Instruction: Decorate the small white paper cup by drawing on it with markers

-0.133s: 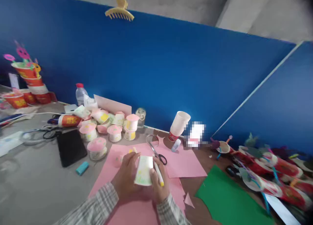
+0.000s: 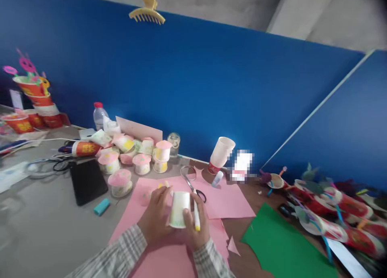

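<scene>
Over pink paper [image 2: 175, 262] I hold a white paper cup [image 2: 180, 209] with green marks along its lower edge. My left hand [image 2: 156, 215] is closed round the cup's left side, with a thin pale item with a yellow end [image 2: 165, 185] by its fingertips. My right hand [image 2: 197, 225] grips the cup's right side and also holds a white marker with a yellow tip [image 2: 196, 213]. Scissors [image 2: 193, 187] lie just beyond my right hand. A small glue bottle [image 2: 217, 179] lies on the pink paper.
Decorated pink-topped cups [image 2: 141, 164] cluster at the left, near a black tablet [image 2: 88, 182] and a turquoise block [image 2: 102, 207]. White cups [image 2: 222, 152] stand behind. Green paper [image 2: 284, 245] and red cup crafts [image 2: 356, 229] occupy the right. A blue partition [image 2: 193, 76] rises behind.
The cup has turned in my hands, so less of its printed pattern shows. The marker in my right hand has become more upright.
</scene>
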Demonstrator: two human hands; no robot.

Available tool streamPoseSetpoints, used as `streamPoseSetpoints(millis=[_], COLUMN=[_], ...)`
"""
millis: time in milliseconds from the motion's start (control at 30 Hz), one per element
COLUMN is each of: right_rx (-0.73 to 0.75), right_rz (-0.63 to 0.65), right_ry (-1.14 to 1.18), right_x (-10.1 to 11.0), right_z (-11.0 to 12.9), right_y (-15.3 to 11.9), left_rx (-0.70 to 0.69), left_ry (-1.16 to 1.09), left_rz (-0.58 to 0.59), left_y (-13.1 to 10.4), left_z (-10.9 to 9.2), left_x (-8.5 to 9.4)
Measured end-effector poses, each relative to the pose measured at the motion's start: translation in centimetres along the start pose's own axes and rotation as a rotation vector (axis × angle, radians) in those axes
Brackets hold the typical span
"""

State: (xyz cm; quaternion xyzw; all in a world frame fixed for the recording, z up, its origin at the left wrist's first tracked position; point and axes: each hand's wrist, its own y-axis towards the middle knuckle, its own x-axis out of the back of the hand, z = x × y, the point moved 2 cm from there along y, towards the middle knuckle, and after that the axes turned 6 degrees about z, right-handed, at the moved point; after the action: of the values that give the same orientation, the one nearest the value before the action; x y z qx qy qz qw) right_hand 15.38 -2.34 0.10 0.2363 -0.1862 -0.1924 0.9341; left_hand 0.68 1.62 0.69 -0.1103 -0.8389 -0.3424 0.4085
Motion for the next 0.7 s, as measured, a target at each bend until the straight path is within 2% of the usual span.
streamPoseSetpoints(millis=[133,233,333,433,533,700], right_rx=[0.050,0.062,-0.023,-0.108,-0.114,-0.091], right_rz=[0.045,0.080,0.059,-0.020,-0.116,-0.135], right_ry=[-0.120,-0.124,-0.003,0.146,0.268,0.394], right_x=[-0.2,-0.3,-0.1,0.3,0.7,0.7], right_z=[0.3,0.3,0.0,-0.3,-0.1,0.2], right_y=[0.0,-0.2,-0.2,0.1,0.3,0.1], left_rx=[0.002,0.001,0.009,0.005,0.003,0.002], left_ry=[0.007,0.015,0.021,0.025,0.027,0.036], left_rz=[0.037,0.054,0.049,0.043,0.044,0.038], left_y=[0.1,0.2,0.4,0.4,0.4,0.4], left_z=[-0.1,-0.2,-0.1,0.1,0.4,0.7], left_x=[-0.1,-0.1,-0.1,-0.2,-0.4,-0.6])
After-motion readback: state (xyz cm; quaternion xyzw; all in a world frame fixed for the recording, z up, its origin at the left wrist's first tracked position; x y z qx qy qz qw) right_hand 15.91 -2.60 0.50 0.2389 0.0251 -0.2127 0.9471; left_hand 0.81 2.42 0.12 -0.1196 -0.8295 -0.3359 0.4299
